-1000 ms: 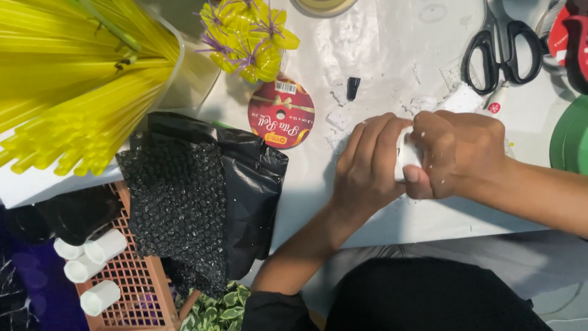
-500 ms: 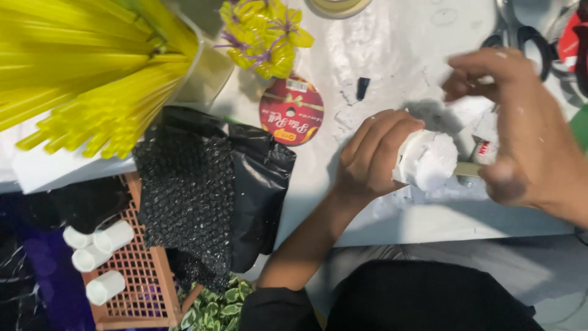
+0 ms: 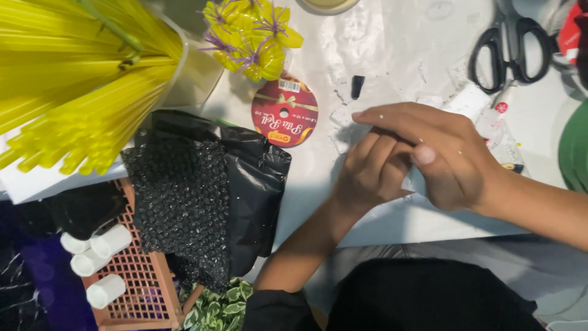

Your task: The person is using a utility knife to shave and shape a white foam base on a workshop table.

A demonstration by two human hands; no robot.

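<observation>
Hands meet in the middle of the white bench. My left hand is curled, its fingers bent inward, and my right hand lies over it from the right with the fingers stretched flat toward the left. Whether something is held between them I cannot tell, because the right hand covers that place; only a small white edge shows under the right palm.

Around my hands I count these things. One round red ribbon spool lies on the bench, near my left hand on its left side. One small black piece lies just above my fingers. One pair of scissors with black handles is at the upper right, well apart from the hands. One bunch of yellow artificial flowers with purple centres lies above the spool. One big bundle of yellow straws fills the upper left corner. One black plastic bag and one sheet of black bubble wrap lie beside each other at the left edge of the bench. Below them stands one brown plastic basket, and three white rolls lie on it.
</observation>
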